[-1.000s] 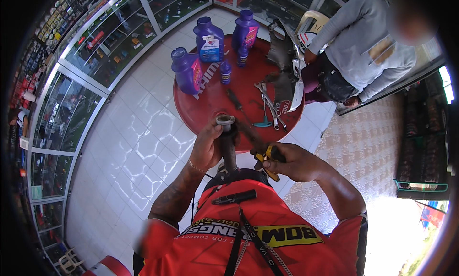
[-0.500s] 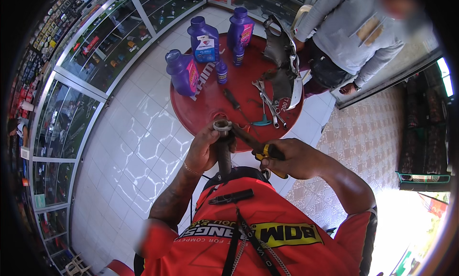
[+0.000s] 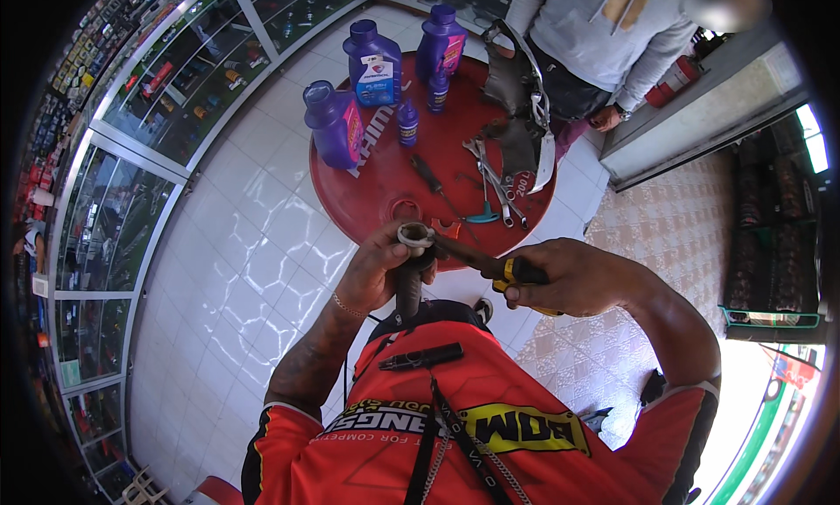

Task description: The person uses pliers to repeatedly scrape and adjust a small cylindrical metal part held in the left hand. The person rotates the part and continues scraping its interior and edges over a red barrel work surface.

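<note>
My left hand (image 3: 371,269) is closed around a dark ribbed tube (image 3: 409,288) with a pale ring-shaped collar at its upper end. The tube stands roughly upright in front of my waist, its open mouth facing up. In my right hand (image 3: 573,277) is a tool with a yellow-and-black handle (image 3: 523,276) and a long, flat, brownish blade. The blade points left, and its tip reaches the collar's right side. I cannot tell what kind of tool it is. Part of the tube is hidden behind my left fingers.
Just beyond my hands is a red drum top (image 3: 350,199). On it stand purple bottles (image 3: 376,63), beside a screwdriver (image 3: 426,174), wrenches (image 3: 494,185), a teal-handled tool (image 3: 483,216) and a dark-and-silver vehicle panel (image 3: 516,146). A person in a grey sweatshirt (image 3: 604,32) stands behind. Glass cabinets (image 3: 175,85) line the left.
My right hand and the tool have shifted slightly right. The tube's collar now tilts a little more rightward. The other person has moved left, and an orange piece shows on the drum near my hands.
</note>
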Demonstrator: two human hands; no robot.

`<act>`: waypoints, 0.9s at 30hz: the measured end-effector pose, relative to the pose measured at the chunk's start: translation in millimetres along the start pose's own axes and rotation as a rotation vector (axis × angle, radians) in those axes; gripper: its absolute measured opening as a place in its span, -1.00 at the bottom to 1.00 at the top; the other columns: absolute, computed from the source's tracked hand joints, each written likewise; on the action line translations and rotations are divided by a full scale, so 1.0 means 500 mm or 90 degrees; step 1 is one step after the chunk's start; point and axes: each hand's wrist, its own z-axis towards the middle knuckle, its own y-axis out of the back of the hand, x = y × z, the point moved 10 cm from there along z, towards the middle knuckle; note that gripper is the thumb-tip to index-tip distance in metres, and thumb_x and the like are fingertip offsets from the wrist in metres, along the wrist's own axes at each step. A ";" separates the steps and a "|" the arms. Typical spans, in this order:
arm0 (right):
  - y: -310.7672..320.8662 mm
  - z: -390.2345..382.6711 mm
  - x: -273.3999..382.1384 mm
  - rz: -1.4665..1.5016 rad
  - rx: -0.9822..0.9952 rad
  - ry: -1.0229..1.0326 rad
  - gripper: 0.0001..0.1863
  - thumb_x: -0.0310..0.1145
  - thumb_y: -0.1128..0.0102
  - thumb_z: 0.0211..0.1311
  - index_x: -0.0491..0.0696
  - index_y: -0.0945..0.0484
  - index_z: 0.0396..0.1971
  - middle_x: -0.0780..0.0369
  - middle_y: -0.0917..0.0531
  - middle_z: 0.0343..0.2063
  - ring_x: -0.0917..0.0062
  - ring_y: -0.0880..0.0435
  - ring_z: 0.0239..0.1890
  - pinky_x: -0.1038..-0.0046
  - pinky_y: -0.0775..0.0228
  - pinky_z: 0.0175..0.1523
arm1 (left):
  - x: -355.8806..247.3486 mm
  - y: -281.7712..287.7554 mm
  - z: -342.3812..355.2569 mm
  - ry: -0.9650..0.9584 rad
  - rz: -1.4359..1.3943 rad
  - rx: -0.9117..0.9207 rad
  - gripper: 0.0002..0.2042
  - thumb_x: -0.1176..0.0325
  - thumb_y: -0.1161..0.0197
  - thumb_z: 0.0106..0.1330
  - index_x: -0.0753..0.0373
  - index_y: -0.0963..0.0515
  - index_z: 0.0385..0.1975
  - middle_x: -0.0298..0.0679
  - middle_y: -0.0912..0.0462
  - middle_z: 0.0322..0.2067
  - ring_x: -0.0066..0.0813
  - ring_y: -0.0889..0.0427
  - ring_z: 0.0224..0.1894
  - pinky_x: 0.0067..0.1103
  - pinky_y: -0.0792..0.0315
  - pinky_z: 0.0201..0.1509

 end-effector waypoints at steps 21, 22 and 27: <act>-0.068 -0.003 -0.045 0.145 0.141 -0.025 -0.50 -0.07 -0.21 0.49 -0.08 -0.42 0.23 0.33 -0.61 -0.30 0.63 -0.55 -0.27 0.49 -0.44 -0.16 | 0.021 -0.005 -0.020 0.068 0.069 -0.022 -0.43 0.00 -0.40 0.27 0.37 -0.52 0.06 -0.10 -0.66 -0.15 -0.35 -0.69 -0.27 -0.43 -0.61 -0.19; -0.075 -0.001 -0.046 0.183 0.159 -0.022 -0.51 -0.08 -0.20 0.50 -0.08 -0.41 0.22 0.33 -0.60 -0.30 0.63 -0.55 -0.28 0.49 -0.44 -0.16 | 0.023 -0.004 -0.021 0.078 0.078 -0.016 -0.44 0.01 -0.40 0.26 0.37 -0.52 0.06 -0.10 -0.66 -0.15 -0.36 -0.69 -0.26 -0.43 -0.60 -0.18; -0.091 0.012 -0.052 0.221 0.138 0.023 -0.54 -0.02 -0.16 0.51 -0.07 -0.42 0.13 0.36 -0.54 -0.42 0.63 -0.54 -0.34 0.47 -0.47 -0.21 | 0.028 0.000 -0.028 0.083 0.119 0.022 -0.49 0.10 -0.38 0.26 0.36 -0.52 0.06 -0.11 -0.66 -0.11 -0.41 -0.67 -0.20 -0.46 -0.56 -0.10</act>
